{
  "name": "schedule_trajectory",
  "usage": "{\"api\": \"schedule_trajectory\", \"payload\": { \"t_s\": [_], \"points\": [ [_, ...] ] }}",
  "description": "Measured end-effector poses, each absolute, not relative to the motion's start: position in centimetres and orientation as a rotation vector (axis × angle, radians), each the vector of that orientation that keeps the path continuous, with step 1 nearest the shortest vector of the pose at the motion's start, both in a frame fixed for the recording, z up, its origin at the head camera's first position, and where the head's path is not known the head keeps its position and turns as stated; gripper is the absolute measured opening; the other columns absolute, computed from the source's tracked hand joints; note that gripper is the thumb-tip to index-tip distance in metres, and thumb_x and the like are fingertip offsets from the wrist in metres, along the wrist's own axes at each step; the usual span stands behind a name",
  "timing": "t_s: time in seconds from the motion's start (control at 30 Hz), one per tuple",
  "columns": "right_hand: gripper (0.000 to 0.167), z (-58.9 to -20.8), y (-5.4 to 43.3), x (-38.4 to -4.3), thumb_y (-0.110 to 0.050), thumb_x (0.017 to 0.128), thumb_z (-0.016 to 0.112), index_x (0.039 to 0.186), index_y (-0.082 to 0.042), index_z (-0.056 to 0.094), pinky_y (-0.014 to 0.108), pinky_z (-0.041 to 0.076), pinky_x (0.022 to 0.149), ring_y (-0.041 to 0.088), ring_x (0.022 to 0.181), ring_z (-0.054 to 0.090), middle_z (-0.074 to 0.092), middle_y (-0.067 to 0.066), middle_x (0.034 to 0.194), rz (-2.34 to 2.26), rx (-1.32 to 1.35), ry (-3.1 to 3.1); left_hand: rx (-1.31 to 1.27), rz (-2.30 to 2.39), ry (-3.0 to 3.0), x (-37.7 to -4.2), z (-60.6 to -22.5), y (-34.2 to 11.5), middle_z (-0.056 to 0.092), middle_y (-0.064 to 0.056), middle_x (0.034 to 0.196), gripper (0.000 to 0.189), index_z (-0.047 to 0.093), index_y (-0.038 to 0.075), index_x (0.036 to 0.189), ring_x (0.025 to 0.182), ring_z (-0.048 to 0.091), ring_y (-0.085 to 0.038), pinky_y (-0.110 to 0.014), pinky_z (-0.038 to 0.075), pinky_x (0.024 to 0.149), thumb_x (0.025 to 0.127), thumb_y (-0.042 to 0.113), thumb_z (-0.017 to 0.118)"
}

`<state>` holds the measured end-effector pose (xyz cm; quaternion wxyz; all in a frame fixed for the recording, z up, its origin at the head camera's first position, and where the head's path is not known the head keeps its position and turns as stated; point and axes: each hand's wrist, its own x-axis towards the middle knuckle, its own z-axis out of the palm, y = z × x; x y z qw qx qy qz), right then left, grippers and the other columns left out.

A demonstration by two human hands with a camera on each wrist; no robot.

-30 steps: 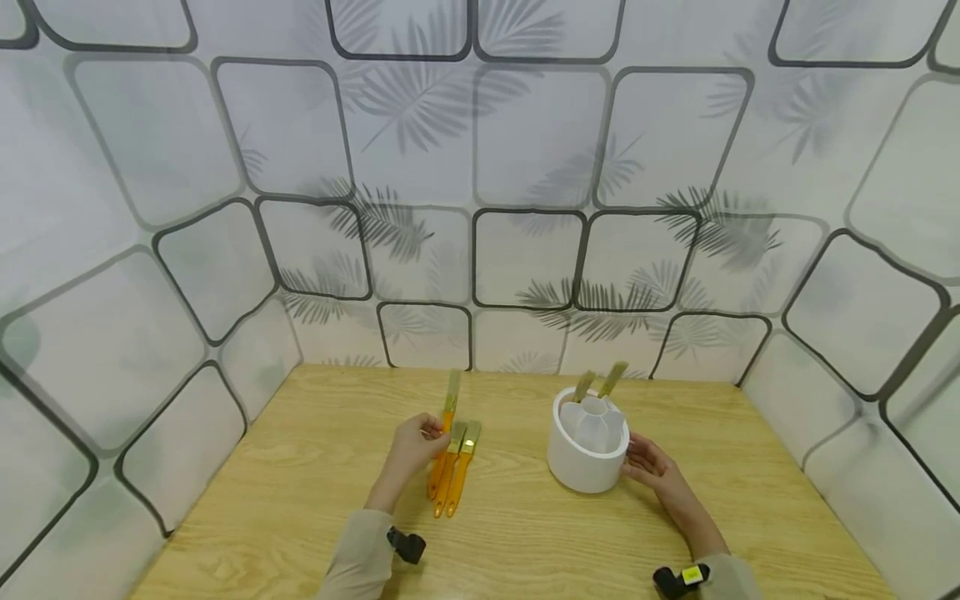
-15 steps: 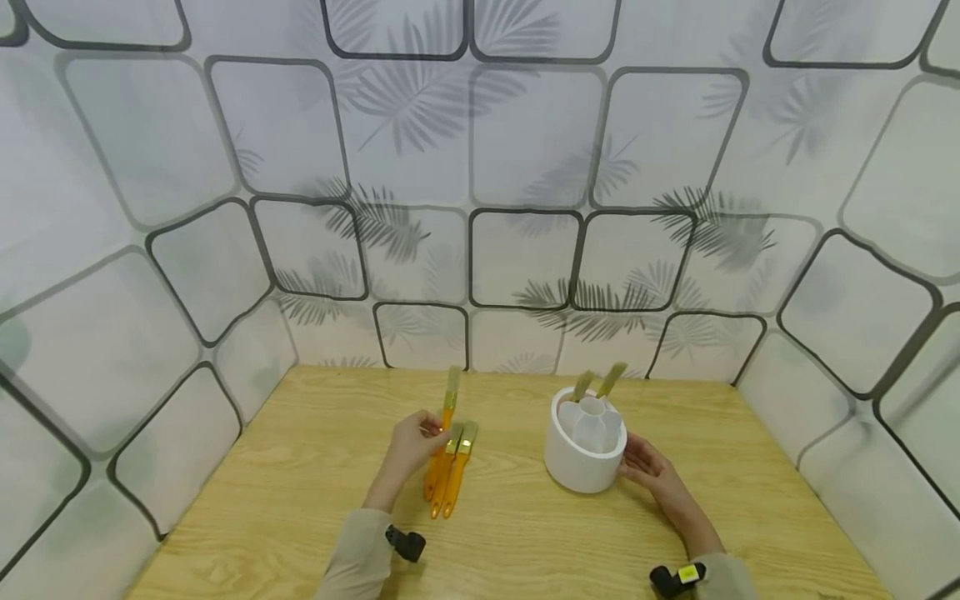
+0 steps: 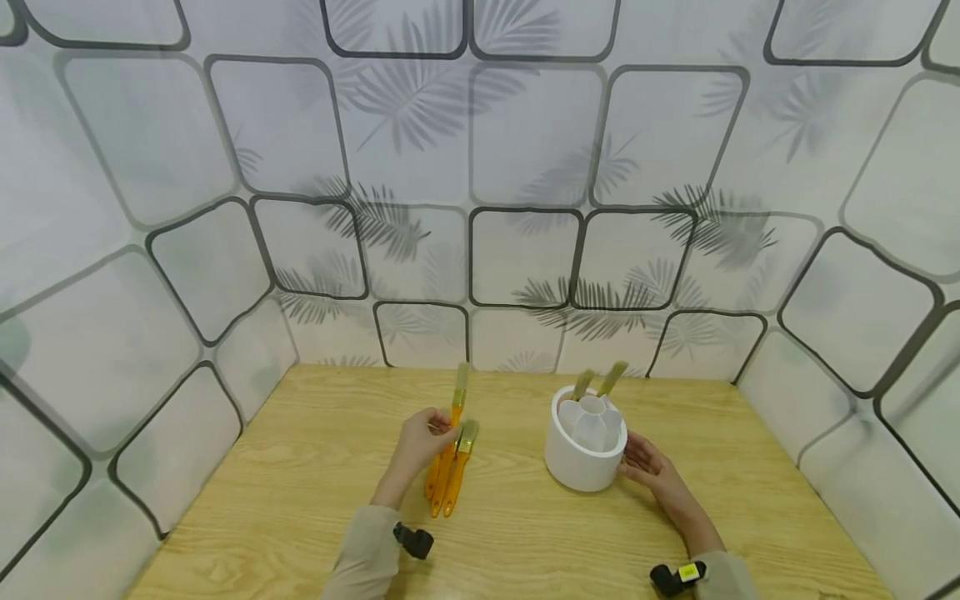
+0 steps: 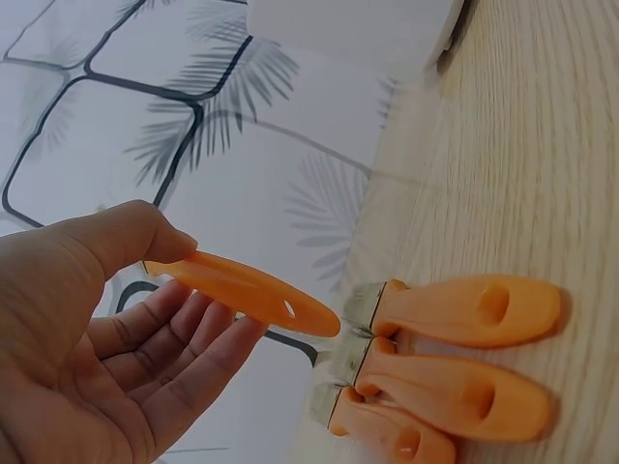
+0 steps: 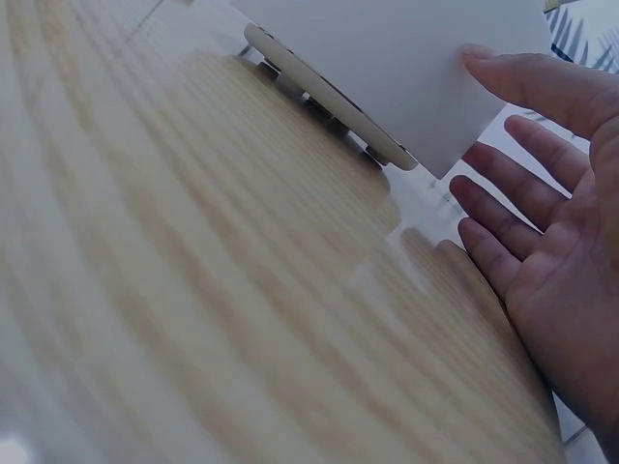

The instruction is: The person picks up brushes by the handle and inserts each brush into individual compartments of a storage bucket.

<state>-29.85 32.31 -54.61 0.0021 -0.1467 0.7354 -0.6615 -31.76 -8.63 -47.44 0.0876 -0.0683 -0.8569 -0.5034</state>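
Note:
My left hand (image 3: 420,442) pinches a paintbrush between thumb and fingers, its orange handle (image 4: 253,290) pointing down and its pale bristles (image 3: 461,385) up. Under it, three more orange-handled paintbrushes (image 4: 455,391) lie side by side on the wooden table, partly behind the hand in the head view. To the right stands a round white holder (image 3: 579,465) with a petal-shaped divided insert (image 3: 594,421). Two brushes (image 3: 612,377) stand in it, bristles up. My right hand (image 3: 654,468) rests at the holder's right side, thumb against the wall and fingers loosely extended.
The wooden table (image 3: 517,550) meets patterned wall covering (image 3: 525,258) at the back and on both sides. In the right wrist view, the holder's base (image 5: 329,97) shows a thin rim close above the tabletop.
My left hand has shifted slightly right with its paintbrush, over the lying brushes. The right hand and the holder stay as they were.

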Motion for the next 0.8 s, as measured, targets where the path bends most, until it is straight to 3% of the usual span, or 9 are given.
{"api": "schedule_trajectory", "payload": {
  "t_s": [0.27, 0.8],
  "points": [
    [0.057, -54.6, 32.2, -29.7, -0.002, 0.089, 0.057, 0.138, 0.007, 0.029, 0.011, 0.041, 0.090, -0.005, 0.111, 0.050, 0.051, -0.018, 0.123, -2.103, -0.547, 2.300, -0.207, -1.544, -2.543, -31.6, -47.3, -7.9, 0.061, -0.008, 0.081, 0.016, 0.060, 0.001, 0.085, 0.071, 0.057, -0.015, -0.024, 0.050, 0.057, 0.079, 0.009, 0.071],
    [0.061, -54.6, 32.3, -29.8, -0.008, 0.088, 0.060, 0.139, 0.006, 0.029, 0.012, 0.041, 0.091, -0.005, 0.110, 0.050, 0.050, -0.019, 0.122, -2.070, -0.442, 2.333, -0.277, -1.570, -2.526, -31.7, -46.6, -6.3, 0.062, -0.008, 0.082, 0.015, 0.061, 0.002, 0.088, 0.071, 0.058, -0.015, -0.025, 0.051, 0.059, 0.079, 0.010, 0.070]
  ]
}}
